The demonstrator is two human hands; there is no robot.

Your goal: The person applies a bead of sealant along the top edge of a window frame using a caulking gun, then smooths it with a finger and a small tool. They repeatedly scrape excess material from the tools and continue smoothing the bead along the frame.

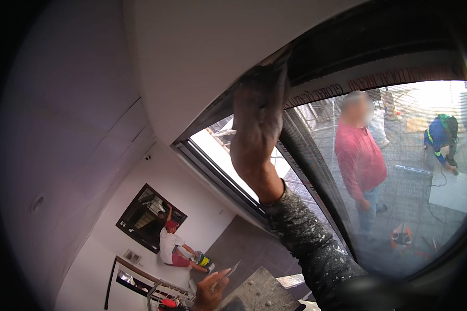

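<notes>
Black window frame (pixel 342 61), touching the raised right hand (pixel 258 119)

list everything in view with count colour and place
Frame: one, black, right of centre
Standing person: one, red top, outside, right
Crouching person: one, blue top, outside, far right
Board: one, whitish, by crouching person
Small object: one, red-orange, kind unclear, outside
Third person: one, white top, lower left
Dark panel: one, black, far wall
Plank: one, spattered brown-grey, bottom centre
Thin blade: one, grey, in left hand
Sleeve: one, dark, white-spattered, right arm
Left hand: one, bare, lower edge
Right hand: one, bare, raised against frame's upper part
</notes>
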